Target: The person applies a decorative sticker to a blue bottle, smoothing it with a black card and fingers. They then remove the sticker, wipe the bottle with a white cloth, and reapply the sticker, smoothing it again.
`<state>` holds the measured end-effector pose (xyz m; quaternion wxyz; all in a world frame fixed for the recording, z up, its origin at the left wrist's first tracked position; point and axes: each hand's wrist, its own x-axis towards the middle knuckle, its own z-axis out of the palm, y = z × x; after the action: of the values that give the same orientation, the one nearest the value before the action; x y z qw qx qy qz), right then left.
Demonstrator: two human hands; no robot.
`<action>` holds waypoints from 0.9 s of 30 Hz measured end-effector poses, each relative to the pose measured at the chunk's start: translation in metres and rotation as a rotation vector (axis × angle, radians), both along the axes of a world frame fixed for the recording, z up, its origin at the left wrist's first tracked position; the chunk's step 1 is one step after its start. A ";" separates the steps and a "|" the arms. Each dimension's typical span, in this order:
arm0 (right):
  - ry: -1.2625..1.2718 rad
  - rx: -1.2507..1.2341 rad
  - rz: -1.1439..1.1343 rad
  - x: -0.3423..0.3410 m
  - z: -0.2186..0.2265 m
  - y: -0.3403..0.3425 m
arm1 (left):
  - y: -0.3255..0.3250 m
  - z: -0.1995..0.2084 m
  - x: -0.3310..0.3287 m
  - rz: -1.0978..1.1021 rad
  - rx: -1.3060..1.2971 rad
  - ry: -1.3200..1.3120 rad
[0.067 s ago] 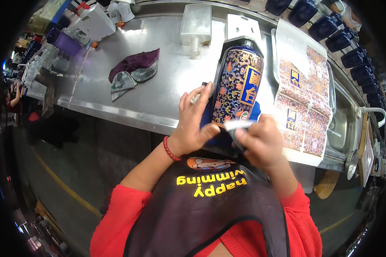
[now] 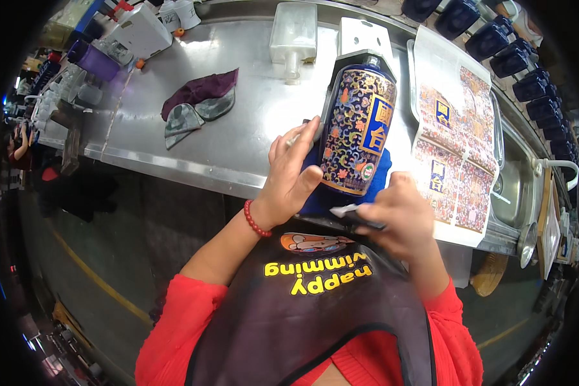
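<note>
A dark blue bottle (image 2: 357, 128) with a colourful floral pattern and a blue-and-gold label panel lies tilted in a dark holder, its neck pointing away from me. Under its near end is a blue cloth (image 2: 381, 177). My left hand (image 2: 286, 174) is at the bottle's left side, fingers stretched and thumb apart; something pale shows by its fingers. Closed around a dark-handled tool with a pale tip (image 2: 344, 210) is my right hand (image 2: 402, 215), just below the bottle's near end. Motion blurs that hand, and the tool's exact kind is unclear.
Printed floral sheets (image 2: 453, 154) lie at the right, beside a sink (image 2: 516, 193). A clear glass bottle (image 2: 294, 38) and a white holed block (image 2: 365, 38) stand behind. Purple and grey cloth pieces (image 2: 201, 103) lie left. Several blue bottles (image 2: 511, 55) line the far right.
My right hand and its tool have moved down toward me, away from the bottle's near edge, uncovering that edge. My left hand stays beside the bottle, nearly unmoved.
</note>
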<state>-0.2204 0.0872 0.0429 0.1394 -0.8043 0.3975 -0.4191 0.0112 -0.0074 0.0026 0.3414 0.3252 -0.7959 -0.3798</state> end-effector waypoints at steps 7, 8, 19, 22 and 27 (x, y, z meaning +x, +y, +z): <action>-0.765 0.498 -0.504 0.008 -0.014 0.003 | -0.004 -0.002 -0.007 0.003 0.012 -0.036; -0.765 0.501 -0.507 0.010 -0.014 0.002 | -0.004 -0.003 -0.006 -0.004 0.018 -0.038; -0.699 0.506 -0.637 0.015 -0.010 -0.004 | 0.035 0.027 -0.027 -0.009 -0.566 -0.266; -0.609 0.462 -0.645 0.017 -0.010 -0.006 | 0.035 0.026 -0.027 0.030 -0.427 -0.144; -0.576 0.412 -0.609 0.017 -0.010 -0.007 | 0.019 0.036 -0.013 0.077 -0.267 -0.099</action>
<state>-0.2033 0.0798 0.0330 0.2715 -0.4573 0.6357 -0.5596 -0.0020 0.0118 0.0391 0.3564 0.3255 -0.8422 -0.2405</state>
